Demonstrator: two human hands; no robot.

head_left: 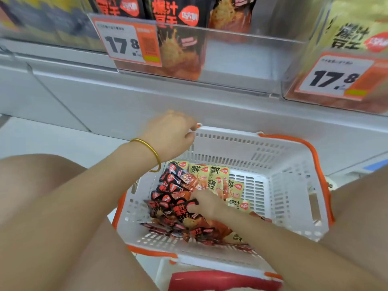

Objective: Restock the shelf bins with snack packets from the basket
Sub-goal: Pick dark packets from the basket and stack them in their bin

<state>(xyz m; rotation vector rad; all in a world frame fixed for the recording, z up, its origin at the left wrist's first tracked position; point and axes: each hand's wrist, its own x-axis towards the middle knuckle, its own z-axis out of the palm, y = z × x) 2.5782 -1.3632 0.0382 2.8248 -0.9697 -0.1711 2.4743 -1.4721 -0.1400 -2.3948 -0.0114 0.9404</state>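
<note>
A white plastic basket [279,185] with orange handles sits low between my knees. It holds black-and-red snack packets [180,213] on the left and yellow snack packets [218,175] on the right. My left hand [170,135] grips the basket's far left rim. Inside the basket, my right hand [206,203] pinches a bunch of black packets. Above, a clear shelf bin [241,59] holds a few black packets at its left; its right half looks bare.
A second clear bin [340,66] at the right holds yellow packets behind a 17.8 price tag. Another price tag [128,43] hangs on the middle bin. Grey shelf front [126,101] lies below the bins. A red-and-white object [220,280] sits under the basket.
</note>
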